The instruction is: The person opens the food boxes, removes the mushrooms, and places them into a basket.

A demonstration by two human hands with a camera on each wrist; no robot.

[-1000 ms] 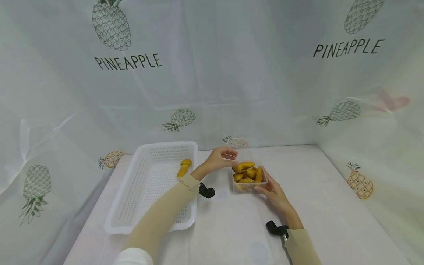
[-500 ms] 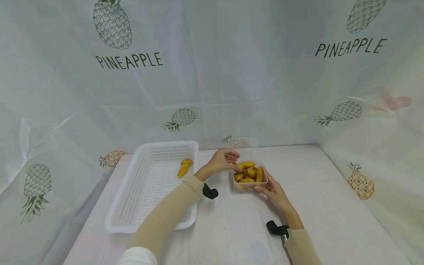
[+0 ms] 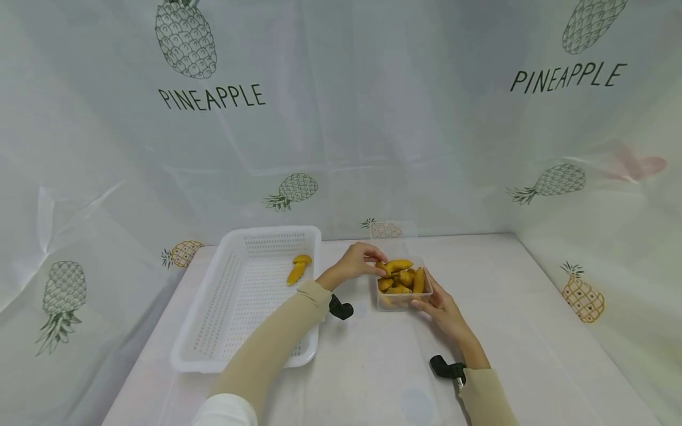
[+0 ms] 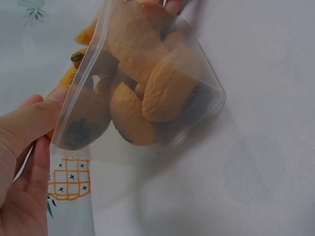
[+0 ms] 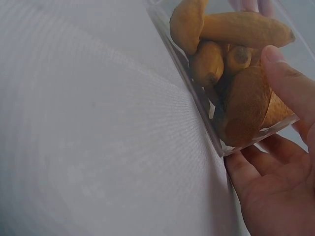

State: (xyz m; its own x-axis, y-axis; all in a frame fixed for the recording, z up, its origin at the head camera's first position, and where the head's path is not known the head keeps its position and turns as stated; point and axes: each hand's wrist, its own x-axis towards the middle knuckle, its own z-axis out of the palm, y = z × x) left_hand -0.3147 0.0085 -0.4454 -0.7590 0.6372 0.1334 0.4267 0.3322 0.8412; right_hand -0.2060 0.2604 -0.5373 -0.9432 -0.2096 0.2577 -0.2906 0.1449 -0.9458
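A small clear plastic box (image 3: 396, 303) full of yellow-brown mushrooms (image 5: 246, 98) stands on the table. My left hand (image 3: 358, 261) is at its left rim. In the left wrist view the thumb and fingers pinch a mushroom (image 4: 63, 81) at that edge, partly hidden by the box wall. My right hand (image 3: 444, 310) steadies the box from the right. Its thumb (image 5: 281, 71) lies over the rim while the other fingers (image 5: 243, 172) rest against the outer wall. One mushroom with a long stem (image 5: 246, 28) lies on top of the pile.
To the left is a white perforated plastic basket (image 3: 234, 307) with a single mushroom (image 3: 298, 270) inside. A clear lid (image 3: 396, 229) stands up behind the box. The white table (image 3: 367, 367) ends at a sheet (image 3: 341, 118) printed with pineapples.
My left hand has shifted slightly right, and its fingers have come down and closed in on the mushroom at the left rim. The right hand keeps its hold on the box.
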